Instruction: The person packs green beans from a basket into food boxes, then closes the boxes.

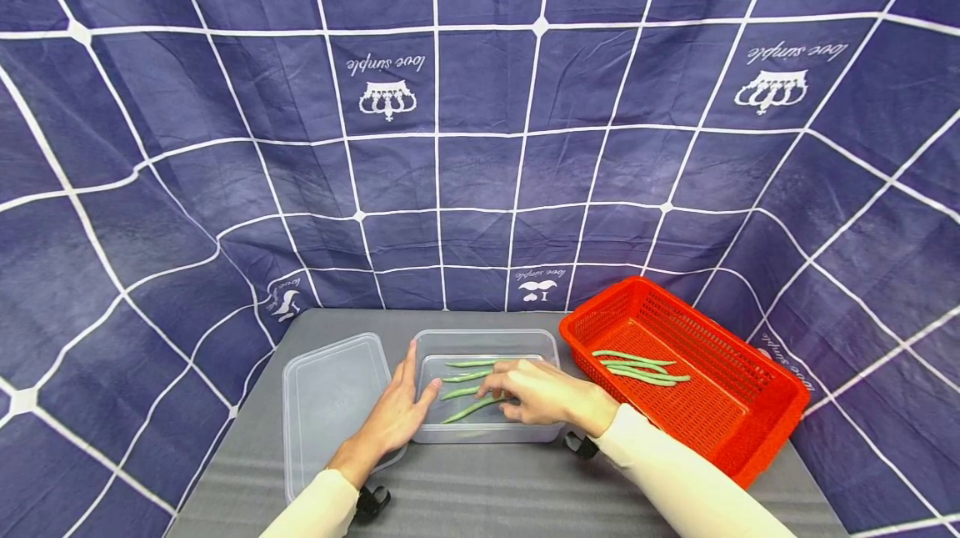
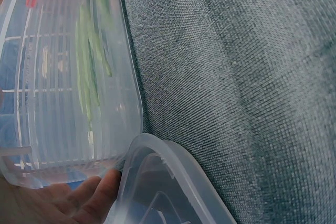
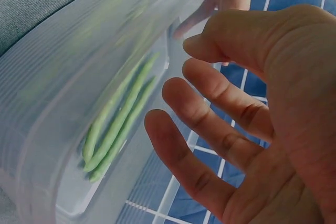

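A clear plastic food container [image 1: 487,434] lies lengthwise across the grey tabletop, with several green beans [image 1: 465,394] spread on its floor. My left hand [image 1: 397,413] rests against its left end, fingers fairly straight along the outer wall and thumb over the rim. In the left wrist view, the left fingers [image 2: 100,198] touch that end wall beside the lid. My right hand [image 1: 536,392] hovers over the container's right part. Seen from the right wrist, the right hand [image 3: 247,114] has loosely bent, spread fingers and nothing between them.
To the left lies a translucent lid [image 1: 333,417], partly under my left forearm. A red perforated plastic basket [image 1: 772,404] stands on the right, near my right forearm, with several green beans [image 1: 637,374] in it. A blue curtain [image 1: 480,171] with white lines surrounds the grey table [image 1: 480,488].
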`<act>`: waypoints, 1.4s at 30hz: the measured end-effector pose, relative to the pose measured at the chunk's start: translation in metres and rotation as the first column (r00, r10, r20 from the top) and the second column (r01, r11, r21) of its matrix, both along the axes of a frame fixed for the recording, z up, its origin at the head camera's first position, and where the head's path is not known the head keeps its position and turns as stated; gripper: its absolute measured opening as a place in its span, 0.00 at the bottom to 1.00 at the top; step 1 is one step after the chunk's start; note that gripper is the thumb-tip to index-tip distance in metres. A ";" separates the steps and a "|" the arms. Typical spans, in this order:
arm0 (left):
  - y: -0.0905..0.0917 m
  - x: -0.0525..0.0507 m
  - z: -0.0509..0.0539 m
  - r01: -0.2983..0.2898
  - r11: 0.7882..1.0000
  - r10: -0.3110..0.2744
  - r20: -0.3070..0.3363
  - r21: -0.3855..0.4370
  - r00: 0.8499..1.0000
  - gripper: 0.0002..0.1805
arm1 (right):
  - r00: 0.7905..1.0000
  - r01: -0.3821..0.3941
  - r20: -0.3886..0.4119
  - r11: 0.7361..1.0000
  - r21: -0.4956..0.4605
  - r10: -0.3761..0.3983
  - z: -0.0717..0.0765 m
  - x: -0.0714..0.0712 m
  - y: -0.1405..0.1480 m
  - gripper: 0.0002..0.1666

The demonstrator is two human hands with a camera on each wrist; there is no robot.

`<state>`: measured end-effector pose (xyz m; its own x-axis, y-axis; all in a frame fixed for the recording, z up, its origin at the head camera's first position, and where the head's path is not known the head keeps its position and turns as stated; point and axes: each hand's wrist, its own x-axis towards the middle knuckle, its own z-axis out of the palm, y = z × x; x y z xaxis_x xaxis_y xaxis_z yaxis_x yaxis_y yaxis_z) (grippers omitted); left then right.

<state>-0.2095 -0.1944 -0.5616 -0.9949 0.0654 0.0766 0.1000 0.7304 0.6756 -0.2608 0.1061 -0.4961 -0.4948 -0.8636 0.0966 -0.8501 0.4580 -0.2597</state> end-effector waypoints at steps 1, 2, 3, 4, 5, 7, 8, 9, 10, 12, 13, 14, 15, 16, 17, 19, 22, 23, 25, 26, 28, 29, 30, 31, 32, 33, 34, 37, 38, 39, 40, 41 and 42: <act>0.000 0.000 0.000 0.000 1.000 0.000 0.000 -0.001 1.000 0.52 | 1.000 0.005 0.003 1.000 0.001 -0.005 0.001 0.000 0.000 0.25; 0.000 0.000 -0.001 0.001 1.000 -0.001 -0.002 -0.003 1.000 0.52 | 1.000 0.009 0.007 1.000 0.002 -0.009 0.002 0.001 0.001 0.26; 0.000 0.000 -0.001 0.001 1.000 -0.001 0.001 -0.006 1.000 0.52 | 1.000 0.015 0.013 1.000 0.003 -0.016 0.003 0.001 0.001 0.26; -0.001 0.000 -0.002 0.001 1.000 -0.001 0.001 -0.007 1.000 0.52 | 1.000 0.021 0.021 1.000 0.002 -0.021 0.004 0.001 0.002 0.26; 0.000 0.000 -0.002 0.000 1.000 0.000 0.001 -0.007 1.000 0.52 | 0.999 0.031 0.026 0.999 0.006 -0.032 0.005 0.001 0.003 0.26; -0.001 0.000 -0.003 -0.001 1.000 0.001 0.003 -0.011 1.000 0.52 | 0.998 0.049 0.030 0.999 0.008 -0.049 0.007 0.001 0.004 0.25; -0.001 0.000 -0.003 -0.001 1.000 0.001 0.006 -0.012 1.000 0.52 | 0.998 0.058 0.029 0.998 0.007 -0.058 0.008 0.001 0.006 0.25; 0.000 0.000 -0.003 -0.002 1.000 0.002 0.007 -0.011 1.000 0.52 | 0.998 0.065 0.027 0.998 0.003 -0.065 0.009 0.001 0.007 0.24; -0.001 -0.001 -0.003 -0.002 1.000 0.002 0.009 -0.011 1.000 0.52 | 0.997 0.069 0.020 0.998 -0.002 -0.069 0.009 0.001 0.008 0.24; -0.001 -0.001 -0.002 -0.001 1.000 0.001 0.006 -0.009 1.000 0.52 | 0.997 0.074 0.004 0.997 -0.015 -0.074 0.011 0.000 0.011 0.23; -0.001 -0.001 -0.002 -0.001 1.000 0.001 0.007 -0.007 1.000 0.52 | 0.997 0.075 -0.003 0.997 -0.023 -0.075 0.011 0.000 0.012 0.23; 0.000 -0.001 -0.003 -0.002 1.000 0.002 0.010 -0.004 1.000 0.52 | 0.997 0.077 -0.007 0.997 -0.032 -0.077 0.012 -0.001 0.014 0.23; 0.000 -0.001 -0.003 -0.002 1.000 0.002 0.009 -0.004 1.000 0.52 | 0.997 0.079 -0.014 0.996 -0.040 -0.080 0.012 -0.002 0.016 0.23; 0.000 -0.001 -0.003 -0.002 1.000 0.002 0.007 -0.004 1.000 0.52 | 0.996 0.083 -0.021 0.996 -0.046 -0.084 0.012 -0.002 0.018 0.23; 0.000 -0.001 -0.004 -0.002 1.000 0.002 0.002 -0.004 1.000 0.52 | 0.996 0.086 -0.028 0.995 -0.052 -0.088 0.012 -0.004 0.020 0.23; 0.000 -0.001 -0.004 -0.004 1.000 0.004 0.004 -0.006 1.000 0.52 | 0.994 0.099 -0.044 0.993 -0.059 -0.101 0.012 -0.005 0.024 0.23; 0.000 -0.001 -0.005 -0.005 1.000 0.005 0.001 -0.008 1.000 0.52 | 0.990 0.114 -0.073 0.991 -0.072 -0.120 0.013 -0.009 0.032 0.23; 0.000 -0.001 -0.005 -0.006 1.000 0.006 0.003 -0.008 1.000 0.52 | 0.989 0.119 -0.080 0.990 -0.079 -0.125 0.013 -0.010 0.034 0.23; -0.001 -0.001 -0.005 -0.005 1.000 0.005 0.003 -0.009 1.000 0.52 | 0.987 0.129 -0.086 0.987 -0.098 -0.138 0.014 -0.013 0.039 0.23; -0.001 -0.002 -0.005 -0.005 1.000 0.005 0.003 -0.006 1.000 0.52 | 0.986 0.134 -0.088 0.985 -0.106 -0.143 0.014 -0.014 0.042 0.24; -0.001 -0.002 -0.004 -0.006 1.000 0.006 0.005 -0.004 1.000 0.52 | 0.984 0.147 -0.087 0.981 -0.124 -0.158 0.016 -0.018 0.048 0.24; -0.001 -0.002 -0.004 -0.006 1.000 0.006 0.004 -0.005 1.000 0.52 | 0.982 0.156 -0.083 0.979 -0.129 -0.168 0.017 -0.019 0.051 0.24; -0.001 -0.002 -0.003 -0.004 1.000 0.004 -0.002 -0.005 1.000 0.52 | 0.981 0.164 -0.084 0.977 -0.133 -0.176 0.017 -0.021 0.054 0.24; -0.001 -0.001 -0.003 -0.003 1.000 0.003 -0.006 -0.004 1.000 0.51 | 0.979 0.171 -0.084 0.976 -0.136 -0.184 0.018 -0.023 0.057 0.24; -0.001 -0.001 -0.002 -0.004 1.000 0.004 -0.005 -0.002 1.000 0.51 | 0.978 0.179 -0.084 0.974 -0.138 -0.192 0.019 -0.024 0.060 0.24; -0.001 -0.001 -0.002 -0.004 1.000 0.004 -0.006 -0.004 1.000 0.51 | 0.976 0.188 -0.084 0.972 -0.141 -0.201 0.019 -0.025 0.064 0.24; -0.001 -0.001 -0.002 -0.002 1.000 0.002 -0.011 -0.005 1.000 0.51 | 0.974 0.196 -0.086 0.970 -0.144 -0.209 0.020 -0.027 0.067 0.24; 0.000 -0.001 -0.001 -0.003 1.000 0.003 -0.009 -0.001 1.000 0.51 | 0.968 0.214 -0.095 0.963 -0.162 -0.231 0.021 -0.030 0.078 0.24; 0.000 0.000 -0.001 -0.003 1.000 0.003 -0.009 0.002 1.000 0.51 | 0.966 0.221 -0.095 0.961 -0.168 -0.239 0.022 -0.031 0.081 0.24; 0.000 0.000 -0.001 -0.003 1.000 0.003 -0.008 0.005 1.000 0.51 | 0.965 0.226 -0.096 0.959 -0.174 -0.245 0.022 -0.032 0.085 0.23; 0.000 0.000 -0.001 -0.002 1.000 0.002 -0.010 0.007 1.000 0.51 | 0.964 0.228 -0.099 0.957 -0.181 -0.248 0.022 -0.033 0.089 0.23; 0.000 0.001 -0.001 -0.003 1.000 0.003 -0.008 0.009 1.000 0.51 | 0.963 0.232 -0.096 0.955 -0.185 -0.253 0.023 -0.034 0.092 0.23; 0.000 0.001 -0.001 -0.003 1.000 0.003 -0.009 0.009 1.000 0.51 | 0.962 0.236 -0.094 0.953 -0.190 -0.257 0.023 -0.035 0.096 0.23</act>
